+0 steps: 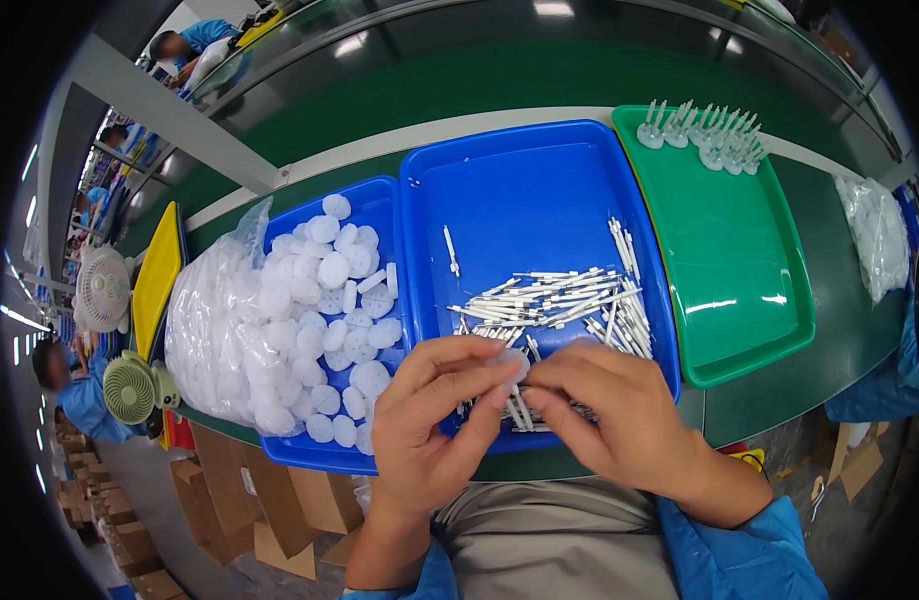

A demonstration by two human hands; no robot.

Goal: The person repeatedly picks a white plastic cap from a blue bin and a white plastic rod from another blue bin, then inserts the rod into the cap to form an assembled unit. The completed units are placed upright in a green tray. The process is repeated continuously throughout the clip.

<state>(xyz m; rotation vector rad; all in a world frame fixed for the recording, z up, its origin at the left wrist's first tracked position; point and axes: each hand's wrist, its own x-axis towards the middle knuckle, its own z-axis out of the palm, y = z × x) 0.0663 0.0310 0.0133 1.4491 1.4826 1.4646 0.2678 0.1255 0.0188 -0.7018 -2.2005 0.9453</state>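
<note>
Over the near edge of the middle blue tray, my two hands meet. My left hand (437, 415) pinches a small translucent white plastic disc (516, 364) between thumb and fingers. Close against it, my right hand (614, 408) has its fingers closed at a thin white rod (520, 408) just below the disc; its fingertips partly hide the contact. Beneath and beyond the hands lies a heap of thin white rods (549, 300) in the middle blue tray (509, 185). Many loose white discs (334, 270) fill the left blue tray (387, 210).
A clear plastic bag of discs (214, 335) overlaps the left tray. The green tray (734, 330) on the right holds several discs with upright rods (719, 140) at its far end. Two fans (129, 387) stand at left, with cardboard boxes (224, 490) below. Other people work at far left.
</note>
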